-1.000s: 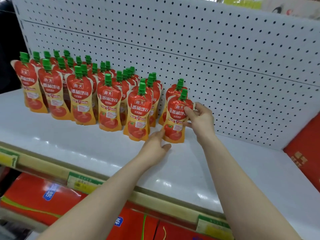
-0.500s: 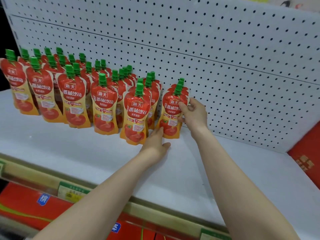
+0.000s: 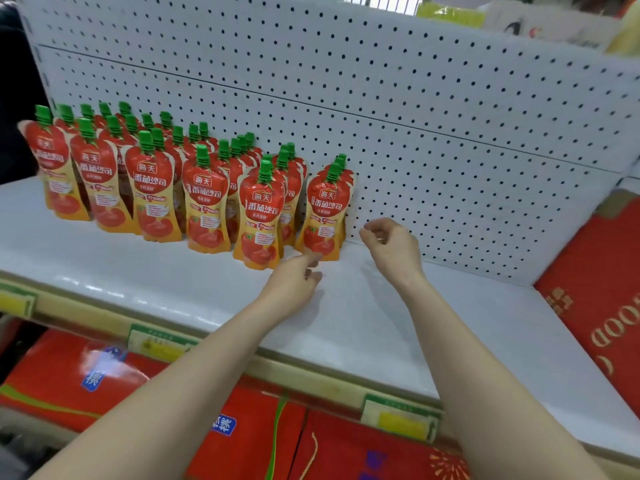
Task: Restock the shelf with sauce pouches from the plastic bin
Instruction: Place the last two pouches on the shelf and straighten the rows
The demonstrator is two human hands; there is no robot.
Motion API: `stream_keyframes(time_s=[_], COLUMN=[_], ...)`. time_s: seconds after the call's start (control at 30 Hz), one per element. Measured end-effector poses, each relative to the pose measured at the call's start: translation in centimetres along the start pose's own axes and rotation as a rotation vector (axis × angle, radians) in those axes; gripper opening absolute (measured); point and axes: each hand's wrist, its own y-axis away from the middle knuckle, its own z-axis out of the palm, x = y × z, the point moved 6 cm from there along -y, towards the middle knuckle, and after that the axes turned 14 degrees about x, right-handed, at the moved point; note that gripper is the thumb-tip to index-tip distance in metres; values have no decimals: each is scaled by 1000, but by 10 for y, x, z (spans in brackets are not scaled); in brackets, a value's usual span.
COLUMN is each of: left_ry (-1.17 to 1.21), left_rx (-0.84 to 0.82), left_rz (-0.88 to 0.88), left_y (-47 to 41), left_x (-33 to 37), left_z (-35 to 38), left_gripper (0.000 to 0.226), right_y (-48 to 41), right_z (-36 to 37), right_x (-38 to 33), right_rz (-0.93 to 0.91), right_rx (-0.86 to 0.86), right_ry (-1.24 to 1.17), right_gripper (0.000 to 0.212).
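Several rows of red and yellow sauce pouches (image 3: 152,195) with green caps stand upright on the white shelf (image 3: 363,323), filling its left half. The rightmost pouch (image 3: 325,213) stands in front of others against the pegboard. My left hand (image 3: 298,282) hovers just below that pouch's base, fingers loosely curled, its fingertips near the bottom edge. My right hand (image 3: 391,247) is a short way to the right of the pouch, apart from it, fingers curled with nothing in them. The plastic bin is out of view.
A white pegboard (image 3: 415,116) backs the shelf. A red carton (image 3: 599,299) leans at the shelf's right end. Yellow and green price tags (image 3: 401,415) line the front rail. Red packages (image 3: 249,441) fill the level below.
Both hands have let go of the rightmost pouch, which now stands on its own. My right hand has drawn back to the right, and my left hand has slipped slightly lower.
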Motion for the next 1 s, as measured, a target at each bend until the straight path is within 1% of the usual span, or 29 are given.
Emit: stream_keyframes(time_s=[0.1, 0.27, 0.37, 0.47, 0.53, 0.63, 0.73, 0.8, 0.87, 0.93, 1.0], left_ry=[89, 190, 237, 233, 206, 200, 136, 86, 42, 2, -26], left_rx=[106, 230, 260, 288, 273, 247, 199, 156, 71, -13, -42], left_rz=[67, 91, 55, 10, -61, -251, -488, -632, -752, -870, -933], left_y=[34, 118, 178, 239, 279, 341, 413, 459, 498, 530, 548], left_x=[17, 43, 41, 24, 0, -61, -132, -176, -216, -251, -278], left_z=[-15, -33, -31, -19, -4, 27, 69, 100, 132, 157, 175], left_gripper=[35, 28, 27, 28, 28, 30, 28, 27, 29, 32, 34], right_y=[35, 115, 171, 233, 280, 351, 426, 473, 520, 562, 597], right_z=[-32, -96, -126, -136, -135, -116, -83, -57, -28, 2, 32], right_x=[5, 16, 29, 56, 81, 138, 217, 268, 315, 350, 371], right_rz=[-57, -160, -254, -320, -351, -285, -73, 81, 185, 239, 239], right_rx=[-7, 27, 46, 12, -31, -193, -433, -642, -880, -1120, -1302], right_ry=[69, 40, 39, 59, 76, 107, 169, 289, 390, 456, 462], right_gripper=[18, 16, 17, 18, 17, 19, 21, 24, 29, 38, 52])
